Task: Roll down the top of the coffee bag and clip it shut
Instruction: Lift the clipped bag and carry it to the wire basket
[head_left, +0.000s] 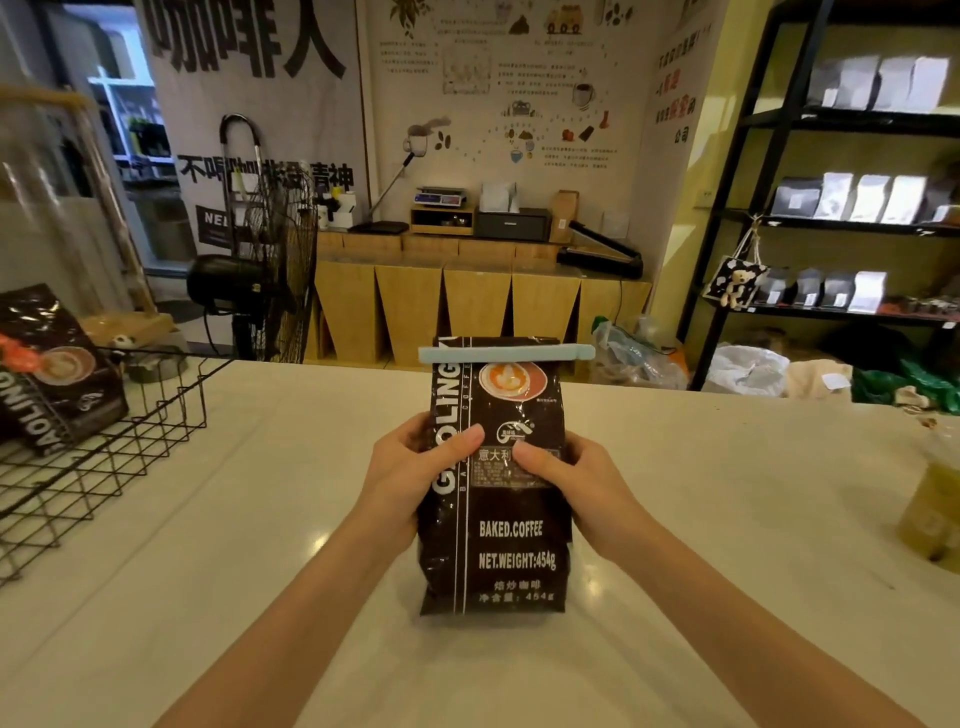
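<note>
Notably, all places taken from the coffee bag.
Coffee bag: stood upright on the pale table, label facing the wearer.
Clip: pale blue bar lay across the bag's top edge, overhanging both sides; top looked already folded under it.
Left hand: wrapped round the bag's left side at mid-height, thumb pressed on the front.
Right hand: wrapped round the right side, thumb on the front, near the left thumb.
Wire basket: well left of the bag, holding a second bag.
Step, judged: checking the closure. Keep the bag vertical, grip lightly, confirm the clip is fully latched.
</note>
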